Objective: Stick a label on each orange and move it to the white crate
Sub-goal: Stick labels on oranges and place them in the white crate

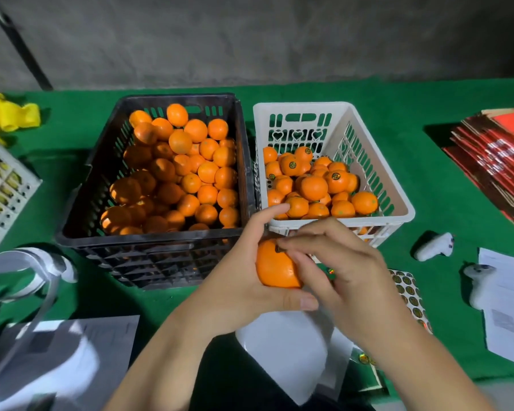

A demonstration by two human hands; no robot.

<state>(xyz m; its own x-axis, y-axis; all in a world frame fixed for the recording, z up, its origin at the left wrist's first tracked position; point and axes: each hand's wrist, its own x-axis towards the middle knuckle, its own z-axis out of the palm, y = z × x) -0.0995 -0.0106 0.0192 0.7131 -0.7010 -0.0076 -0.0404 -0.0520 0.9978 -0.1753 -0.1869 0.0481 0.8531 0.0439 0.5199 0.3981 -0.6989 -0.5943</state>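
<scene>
1. Orange fruit, one orange [275, 269], sits gripped in the left hand [244, 280], fingers and thumb curled round it, just in front of the white crate [404, 209].
2. Right hand [336, 262] pinches a dark label [279, 248] against the top of the orange.
3. Label sheet [410, 295] lies just right of the right hand.
4. Black crate [149, 235] of unlabelled oranges stands beyond the left hand, touching the white crate.
5. White crate is partly filled; some fruit there shows labels.

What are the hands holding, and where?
The left hand cups an orange around its side and underside; the right hand presses a label onto its top.
</scene>
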